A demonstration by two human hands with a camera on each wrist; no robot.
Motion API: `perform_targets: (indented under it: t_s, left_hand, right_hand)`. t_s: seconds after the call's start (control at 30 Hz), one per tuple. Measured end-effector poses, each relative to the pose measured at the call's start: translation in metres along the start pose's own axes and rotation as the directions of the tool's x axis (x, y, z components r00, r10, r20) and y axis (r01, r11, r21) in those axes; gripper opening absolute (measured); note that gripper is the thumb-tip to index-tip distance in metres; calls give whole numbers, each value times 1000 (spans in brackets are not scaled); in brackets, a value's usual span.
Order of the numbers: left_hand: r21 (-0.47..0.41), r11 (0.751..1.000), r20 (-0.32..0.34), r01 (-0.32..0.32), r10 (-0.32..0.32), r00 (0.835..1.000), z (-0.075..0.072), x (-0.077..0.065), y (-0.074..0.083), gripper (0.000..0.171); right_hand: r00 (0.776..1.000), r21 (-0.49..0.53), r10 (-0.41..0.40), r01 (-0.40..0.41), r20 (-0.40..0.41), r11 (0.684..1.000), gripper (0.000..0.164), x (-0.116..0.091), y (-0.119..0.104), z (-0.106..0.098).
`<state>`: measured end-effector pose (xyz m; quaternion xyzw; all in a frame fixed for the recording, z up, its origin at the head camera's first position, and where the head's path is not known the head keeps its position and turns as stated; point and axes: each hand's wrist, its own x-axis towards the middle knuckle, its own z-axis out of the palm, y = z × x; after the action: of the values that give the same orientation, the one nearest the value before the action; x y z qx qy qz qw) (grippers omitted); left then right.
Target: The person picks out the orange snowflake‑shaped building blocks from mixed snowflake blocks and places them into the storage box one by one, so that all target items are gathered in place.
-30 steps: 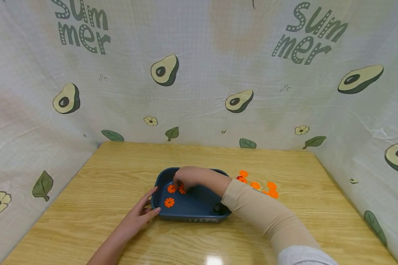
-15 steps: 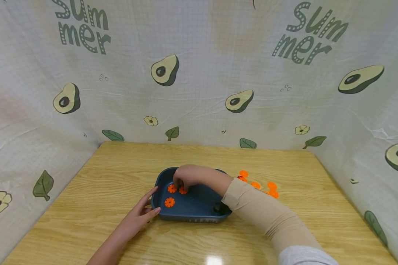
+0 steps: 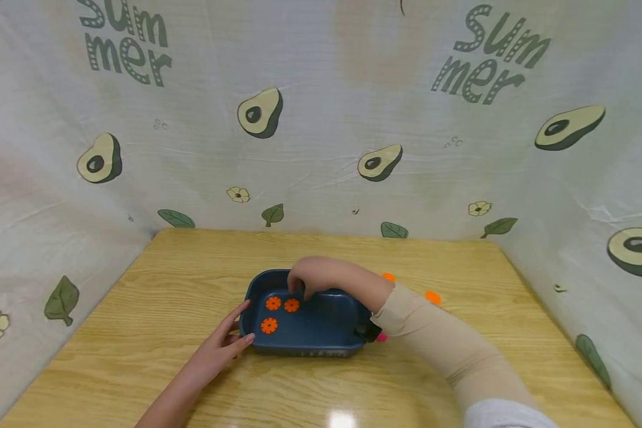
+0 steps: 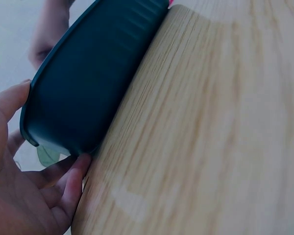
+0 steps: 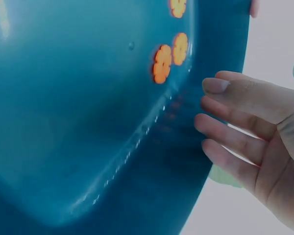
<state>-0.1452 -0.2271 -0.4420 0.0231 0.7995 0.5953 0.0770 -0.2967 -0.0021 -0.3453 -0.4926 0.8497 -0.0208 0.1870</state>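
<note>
A dark blue plastic basin [image 3: 326,324] sits on the table. Three orange notched flower-shaped discs lie flat at its left end: a back-left disc [image 3: 273,303], a disc beside it [image 3: 291,305] and a nearer disc [image 3: 269,326]. My left hand [image 3: 222,343] grips the basin's left end; in the left wrist view one fingertip is on the rim and other fingers curl against the lower wall [image 4: 78,98]. My right hand [image 3: 315,275] hovers over the back rim. Its fingers [image 5: 230,129] are relaxed and hold nothing in the right wrist view, apart from the discs [image 5: 162,64].
More orange pieces [image 3: 433,297] lie on the table right of the basin, partly hidden by my right forearm. A pink piece [image 3: 381,337] shows by the basin's right end, next to a black object [image 3: 368,330] under the forearm. A printed cloth [image 3: 321,196] hangs behind.
My right hand has let go of the orange disc and risen up and to the right, leaving it on the basin floor. The left hand keeps its hold. The head view has shifted slightly.
</note>
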Motion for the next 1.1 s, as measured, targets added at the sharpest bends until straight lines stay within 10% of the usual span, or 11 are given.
perform_targets:
  t_s: [1.1]
  left_hand:
    - [23,1000,5,20,-20,1000,-1,-1,4,67]
  right_hand:
    - [979,88,188,-180,-84,980,25,-111,28,-4]
